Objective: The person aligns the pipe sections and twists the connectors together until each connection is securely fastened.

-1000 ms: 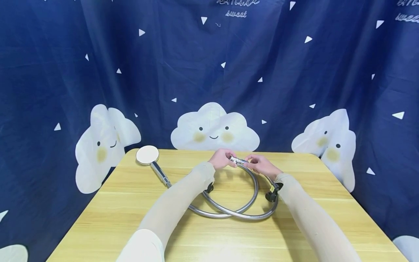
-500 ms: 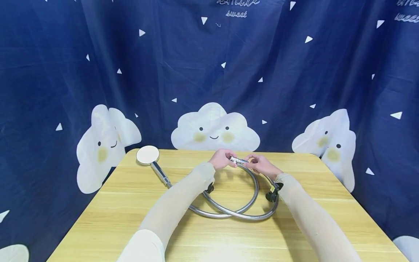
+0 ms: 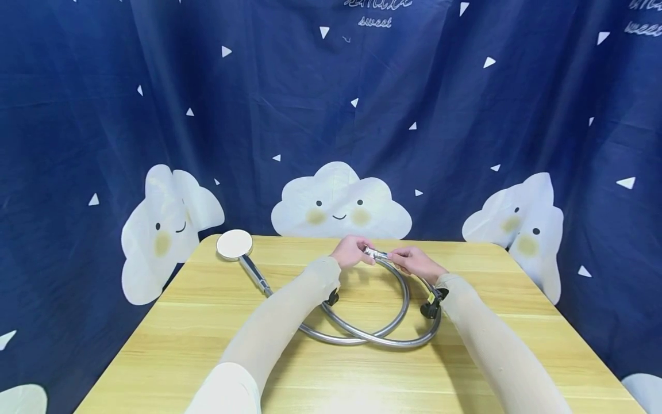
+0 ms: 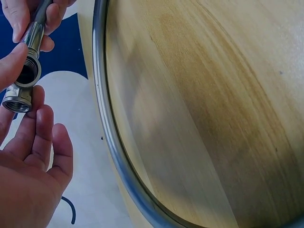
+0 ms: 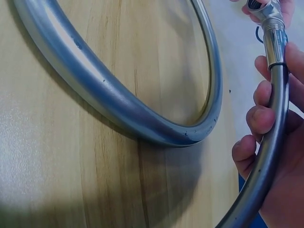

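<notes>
Near the far edge of the table, my left hand (image 3: 351,251) pinches a chrome tee fitting (image 4: 27,90) between thumb and fingers. Threaded open ports of the fitting show in the left wrist view. My right hand (image 3: 416,263) grips the end of a grey metal shower hose (image 5: 268,152) around its chrome nut (image 5: 274,45). In the right wrist view the nut sits against one end of the fitting, with some thread showing between them. The hose loops over the table to a shower head (image 3: 234,244), which lies face up at the far left.
Under the hands is a light wooden table (image 3: 414,379). A dark blue curtain (image 3: 331,103) with white clouds hangs behind and at both sides. Each wrist wears a black camera mount, the right one (image 3: 431,303) close to the hose loop.
My right hand's fingers have shifted their grip on the hose nut and drawn closer together. The left hand, fitting and shower head stay in place.
</notes>
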{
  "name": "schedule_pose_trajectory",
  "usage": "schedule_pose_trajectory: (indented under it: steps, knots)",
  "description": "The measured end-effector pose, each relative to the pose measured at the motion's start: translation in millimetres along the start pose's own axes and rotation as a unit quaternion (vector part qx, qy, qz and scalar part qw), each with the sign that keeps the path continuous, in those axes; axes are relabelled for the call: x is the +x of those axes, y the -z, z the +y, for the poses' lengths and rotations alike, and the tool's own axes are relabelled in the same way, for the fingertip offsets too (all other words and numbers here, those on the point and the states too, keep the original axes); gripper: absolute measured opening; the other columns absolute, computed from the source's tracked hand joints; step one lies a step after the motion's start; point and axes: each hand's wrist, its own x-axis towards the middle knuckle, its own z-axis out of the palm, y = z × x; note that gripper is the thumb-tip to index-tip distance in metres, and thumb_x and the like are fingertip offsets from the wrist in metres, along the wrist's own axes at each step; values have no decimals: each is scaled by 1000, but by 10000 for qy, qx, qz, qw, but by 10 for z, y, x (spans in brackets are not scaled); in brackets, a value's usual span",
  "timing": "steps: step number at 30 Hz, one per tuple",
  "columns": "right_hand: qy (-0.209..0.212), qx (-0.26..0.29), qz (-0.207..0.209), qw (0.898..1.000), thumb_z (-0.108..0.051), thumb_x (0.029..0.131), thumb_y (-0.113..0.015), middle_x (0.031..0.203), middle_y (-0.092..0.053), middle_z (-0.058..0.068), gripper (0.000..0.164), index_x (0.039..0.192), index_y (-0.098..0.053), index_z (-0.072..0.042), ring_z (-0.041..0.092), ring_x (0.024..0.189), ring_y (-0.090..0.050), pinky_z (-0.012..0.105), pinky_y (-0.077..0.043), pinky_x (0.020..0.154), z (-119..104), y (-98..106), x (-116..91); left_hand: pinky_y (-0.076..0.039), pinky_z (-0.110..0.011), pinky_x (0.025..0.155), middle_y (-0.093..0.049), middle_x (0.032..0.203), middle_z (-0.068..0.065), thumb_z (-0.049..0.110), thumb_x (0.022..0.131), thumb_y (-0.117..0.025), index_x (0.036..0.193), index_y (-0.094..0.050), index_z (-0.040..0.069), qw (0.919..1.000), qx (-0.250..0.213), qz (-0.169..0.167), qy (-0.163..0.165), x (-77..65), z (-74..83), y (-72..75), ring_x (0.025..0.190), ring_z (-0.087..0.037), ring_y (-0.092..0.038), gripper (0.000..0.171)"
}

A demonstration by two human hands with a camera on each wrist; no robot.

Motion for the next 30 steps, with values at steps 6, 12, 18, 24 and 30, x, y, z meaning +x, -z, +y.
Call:
schedule_pose_trajectory:
  steps: [6, 12, 18, 24, 30]
  knots:
    - [-122, 247, -28, 9996, -29, 97, -68, 67, -46, 2, 31, 117, -64, -6, 20, 58, -40, 30, -33, 55, 4, 2, 4, -45, -28, 78, -72, 84, -3, 4, 72, -87, 101, -76, 10, 10000, -1, -12, 16, -15, 23, 2, 78, -13, -61, 33]
    - [-68, 364, -48, 9993, -20, 94, -70, 73, -49, 5, 26, 115, -62, -6, 18, 59, -40, 34, -35, 57, 17, 20, -8, -44, -28, 78, -72, 85, -2, 4, 73, -87, 103, -75, 10, 10000, 9, -8, 68, -28, 58, 0, 79, -14, -60, 33]
    - [13, 214, -77, 9997, -28, 100, -64, 67, -46, 4, 32, 114, -67, 1, 21, 60, -41, 30, -34, 56, 30, 38, -9, -44, -28, 78, -72, 85, -3, 4, 72, -87, 101, -75, 10, 10000, 18, 9, 60, -17, 58, -4, 79, -14, -61, 31]
    - [12, 247, -13, 9997, -33, 100, -63, 63, -44, 1, 38, 116, -65, 1, 20, 58, -39, 28, -33, 54, 28, 25, 9, -44, -29, 80, -73, 85, -4, 1, 72, -86, 99, -75, 10, 10000, -54, -5, 32, -14, 48, 5, 80, -16, -62, 30]
    - [68, 391, -62, 9992, -19, 95, -69, 73, -50, 7, 30, 119, -59, -5, 19, 59, -40, 31, -34, 55, 2, 32, 4, -45, -30, 80, -73, 84, -2, 2, 72, -87, 100, -75, 10, 10000, -63, -26, 71, -4, 48, 20, 79, -14, -62, 31]
